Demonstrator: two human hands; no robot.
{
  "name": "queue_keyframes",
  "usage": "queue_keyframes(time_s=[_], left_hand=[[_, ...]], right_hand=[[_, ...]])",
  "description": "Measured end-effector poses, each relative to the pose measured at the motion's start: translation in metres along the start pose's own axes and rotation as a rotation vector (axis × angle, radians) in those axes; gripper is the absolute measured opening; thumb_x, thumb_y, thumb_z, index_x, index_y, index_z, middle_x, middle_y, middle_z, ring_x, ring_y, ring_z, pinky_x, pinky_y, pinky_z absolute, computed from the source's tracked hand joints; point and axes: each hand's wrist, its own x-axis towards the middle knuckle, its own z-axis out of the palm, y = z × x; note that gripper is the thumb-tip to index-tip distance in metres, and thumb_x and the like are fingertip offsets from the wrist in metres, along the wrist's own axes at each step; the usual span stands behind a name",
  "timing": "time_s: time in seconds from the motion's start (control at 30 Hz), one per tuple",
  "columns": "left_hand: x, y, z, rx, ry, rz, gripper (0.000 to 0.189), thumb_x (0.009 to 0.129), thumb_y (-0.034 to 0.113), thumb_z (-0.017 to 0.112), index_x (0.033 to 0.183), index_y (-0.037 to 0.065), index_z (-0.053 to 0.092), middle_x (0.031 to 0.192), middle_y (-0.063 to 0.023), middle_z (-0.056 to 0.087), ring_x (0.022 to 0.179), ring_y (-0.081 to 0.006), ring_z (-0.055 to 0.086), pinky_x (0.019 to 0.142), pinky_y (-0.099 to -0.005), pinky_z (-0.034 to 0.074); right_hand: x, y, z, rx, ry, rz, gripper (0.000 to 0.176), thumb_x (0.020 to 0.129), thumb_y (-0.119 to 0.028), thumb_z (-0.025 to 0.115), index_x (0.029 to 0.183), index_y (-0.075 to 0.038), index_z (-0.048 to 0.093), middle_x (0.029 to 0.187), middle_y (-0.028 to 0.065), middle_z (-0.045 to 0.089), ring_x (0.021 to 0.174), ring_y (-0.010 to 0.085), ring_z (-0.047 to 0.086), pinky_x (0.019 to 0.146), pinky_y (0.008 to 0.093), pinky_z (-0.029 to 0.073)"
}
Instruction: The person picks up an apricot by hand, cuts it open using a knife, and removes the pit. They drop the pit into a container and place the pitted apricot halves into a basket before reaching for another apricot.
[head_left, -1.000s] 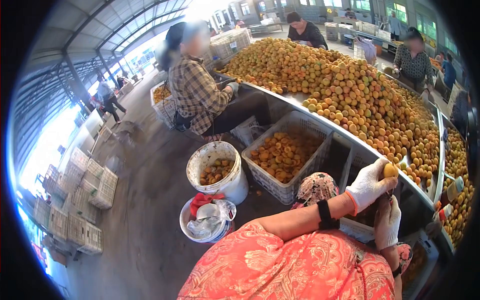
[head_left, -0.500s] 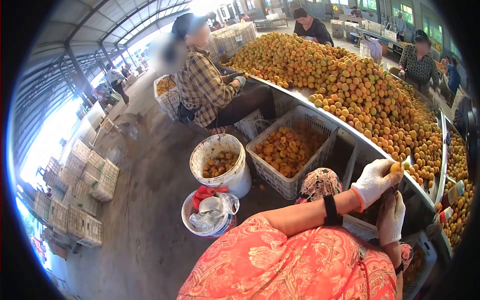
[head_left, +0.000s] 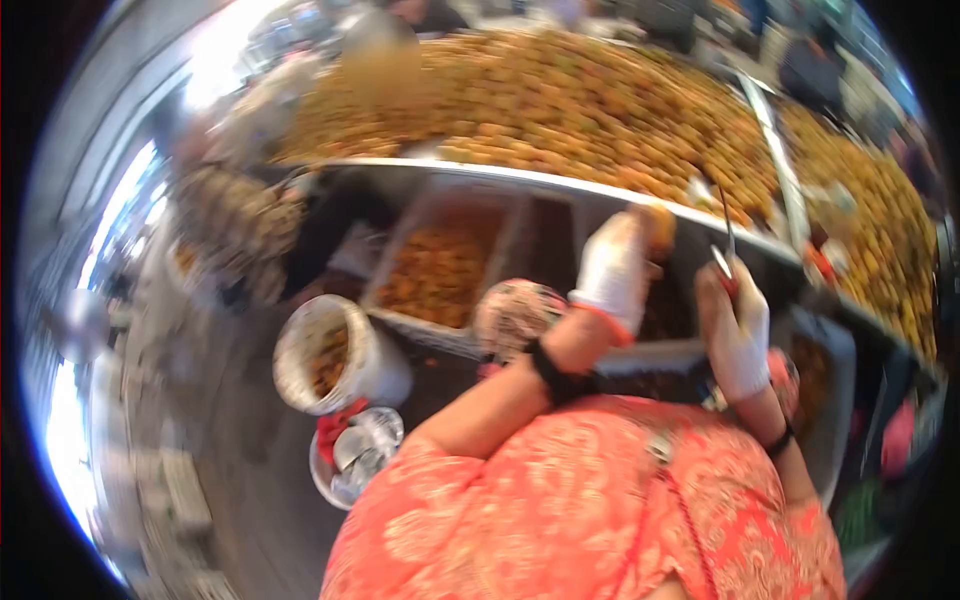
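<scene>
Orange fruit [head_left: 657, 230], blurred, sits at the fingertips of the white-gloved left hand [head_left: 610, 265], right of centre in the frame, in front of the metal rim [head_left: 500, 174]. That hand is closed around it. The right hand [head_left: 738, 335], just to its right, grips a slim blade [head_left: 728, 218] that points upward; a bit of red shows at its base.

Half a second ago the two hands are close together at the lower right, with the fruit above the right hand and the blade hard to make out; now a clear gap separates them. The whole view has swung round: the fruit pile [head_left: 560, 100] stretches across the top of the frame, and the white bucket [head_left: 385, 365] and the crate [head_left: 418, 328] of orange pieces stand farther left. The co-worker in the checked shirt [head_left: 235, 215] is smeared at the upper left.
</scene>
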Motion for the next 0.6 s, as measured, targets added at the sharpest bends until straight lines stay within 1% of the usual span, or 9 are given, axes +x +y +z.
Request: queue_keyframes(time_s=[0.03,0.07,0.17,0.27,0.37,0.43,0.5,0.53,0.6], left_hand=[[-0.005,-0.001,-0.002,0.064,-0.127,0.049,0.035,0.102,0.037,0.056,0.114,0.005,0.064,0.095,-0.0041,0.066,0.082,-0.0114,0.062,0.069,-0.0258,0.050],[-0.012,0.000,0.005,0.054,-0.185,-0.048,0.037,0.101,0.035,0.059,0.118,0.003,0.063,0.096,-0.0038,0.066,0.081,-0.0112,0.061,0.069,-0.0244,0.050],[-0.029,0.000,0.026,0.303,-0.397,0.017,0.034,0.097,0.018,0.063,0.125,0.000,0.059,0.106,-0.0068,0.065,0.090,-0.0142,0.063,0.079,-0.0259,0.051],[-0.019,-0.010,0.028,0.651,-0.449,0.338,0.041,0.092,0.010,0.063,0.129,-0.003,0.055,0.112,-0.0166,0.064,0.104,-0.0215,0.063,0.092,-0.0335,0.049],[-0.025,-0.008,0.040,0.677,-0.399,0.324,0.039,0.092,0.008,0.061,0.129,-0.003,0.054,0.111,-0.0167,0.065,0.105,-0.0202,0.062,0.093,-0.0330,0.049],[-0.023,-0.016,0.043,0.641,-0.357,0.173,0.041,0.094,0.008,0.059,0.133,-0.003,0.051,0.115,-0.0160,0.064,0.106,-0.0198,0.062,0.094,-0.0326,0.048],[-0.016,-0.026,0.046,0.491,-0.321,0.203,0.047,0.097,0.009,0.057,0.140,-0.002,0.045,0.122,-0.0138,0.062,0.104,-0.0192,0.062,0.094,-0.0317,0.049],[-0.019,-0.016,0.055,0.451,-0.294,0.069,0.052,0.099,0.010,0.054,0.147,-0.001,0.037,0.127,-0.0121,0.059,0.104,-0.0170,0.060,0.091,-0.0306,0.050],[-0.010,-0.027,0.053,0.503,-0.288,0.104,0.053,0.100,0.012,0.053,0.148,-0.001,0.036,0.126,-0.0110,0.059,0.103,-0.0155,0.060,0.089,-0.0290,0.050]], right_hand=[[0.003,0.005,-0.006,0.171,0.029,-0.034,0.013,0.101,-0.015,0.053,0.093,-0.004,0.056,0.073,-0.0032,0.049,0.065,0.0033,0.041,0.055,0.0222,0.034],[0.007,0.000,-0.007,0.151,0.087,-0.062,0.014,0.102,-0.016,0.052,0.096,-0.004,0.056,0.076,-0.0032,0.051,0.067,0.0037,0.043,0.057,0.0215,0.037],[0.018,0.010,-0.013,0.027,0.204,-0.074,0.025,0.095,-0.026,0.064,0.097,-0.002,0.060,0.075,0.0069,0.060,0.072,0.0099,0.054,0.065,0.0294,0.048],[0.026,0.020,-0.017,0.110,0.205,-0.069,0.027,0.093,-0.028,0.067,0.097,-0.001,0.060,0.076,0.0083,0.061,0.073,0.0112,0.056,0.067,0.0310,0.048],[0.029,0.019,-0.022,0.096,0.221,-0.066,0.030,0.092,-0.029,0.069,0.097,-0.001,0.060,0.078,0.0093,0.062,0.074,0.0115,0.056,0.068,0.0312,0.049],[0.031,0.017,-0.023,0.125,0.212,-0.026,0.031,0.091,-0.030,0.070,0.096,-0.001,0.060,0.078,0.0096,0.062,0.075,0.0113,0.057,0.068,0.0310,0.049],[0.037,0.022,-0.024,0.124,0.225,-0.034,0.030,0.092,-0.029,0.069,0.097,0.000,0.060,0.079,0.0095,0.063,0.076,0.0104,0.057,0.068,0.0304,0.049],[0.039,0.025,-0.025,0.201,0.218,0.021,0.029,0.093,-0.028,0.068,0.098,0.000,0.061,0.080,0.0095,0.063,0.076,0.0099,0.057,0.068,0.0302,0.049],[0.043,0.031,-0.026,0.280,0.215,0.076,0.028,0.093,-0.027,0.067,0.098,0.000,0.061,0.080,0.0094,0.064,0.076,0.0095,0.057,0.068,0.0299,0.049]])
